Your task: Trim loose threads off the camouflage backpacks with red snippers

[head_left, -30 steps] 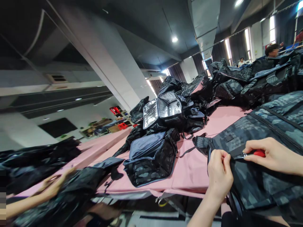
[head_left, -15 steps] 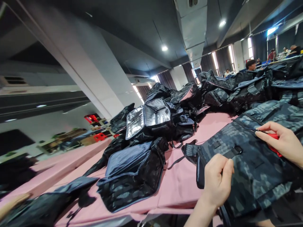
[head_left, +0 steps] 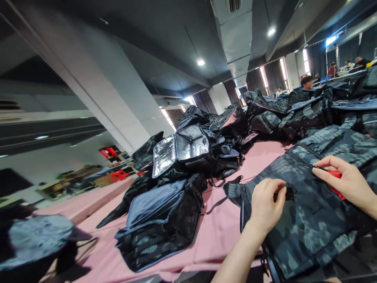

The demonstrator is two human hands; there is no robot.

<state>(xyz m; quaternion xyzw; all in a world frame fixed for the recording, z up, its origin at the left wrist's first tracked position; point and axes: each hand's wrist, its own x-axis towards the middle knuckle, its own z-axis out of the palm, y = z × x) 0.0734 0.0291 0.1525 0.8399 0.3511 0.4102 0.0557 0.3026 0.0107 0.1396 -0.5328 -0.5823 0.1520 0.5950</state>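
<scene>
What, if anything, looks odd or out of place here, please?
Nothing looks spilled or clearly damaged. Only the silver-lined bag stands out: it gapes open, its inside bright and shiny among the darker bags.

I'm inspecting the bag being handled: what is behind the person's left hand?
Behind the left hand is the camouflage bag, with a dark piece showing beside the fingers. The hand covers whatever lies directly behind it.

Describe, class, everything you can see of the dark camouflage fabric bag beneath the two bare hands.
The dark camouflage fabric bag, mottled blue-grey and black, lies slanted over the near edge of the pink-covered table. A dark zip crosses it; a strap juts from its left side. The left hand pinches at its surface; the right hand holds a red-handled tool over it.
</scene>
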